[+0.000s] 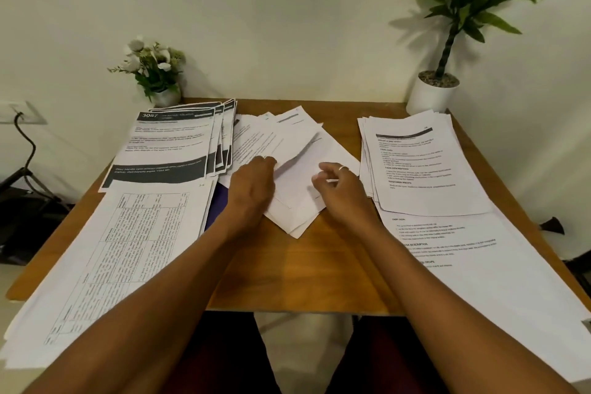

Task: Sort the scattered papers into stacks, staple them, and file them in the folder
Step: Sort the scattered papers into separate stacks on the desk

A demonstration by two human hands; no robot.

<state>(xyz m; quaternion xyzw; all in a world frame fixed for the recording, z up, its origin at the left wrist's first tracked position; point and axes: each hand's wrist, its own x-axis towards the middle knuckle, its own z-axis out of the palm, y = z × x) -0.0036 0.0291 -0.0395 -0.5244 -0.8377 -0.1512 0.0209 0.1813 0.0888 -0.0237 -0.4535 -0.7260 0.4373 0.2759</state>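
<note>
At the middle of the wooden table (319, 265) lay the loose pile of papers (297, 201). The person's left hand (252, 185) had its fingers curled round the near edge of one sheet (297, 141), which was raised and bowed above the pile. The right hand (339, 192) was slack, thumb and fingers apart and loosely bent, its fingertips resting on the pile's blank top page. A dark-banded stack (172, 144) sat to the left, and a text stack (419, 166) to the right.
</note>
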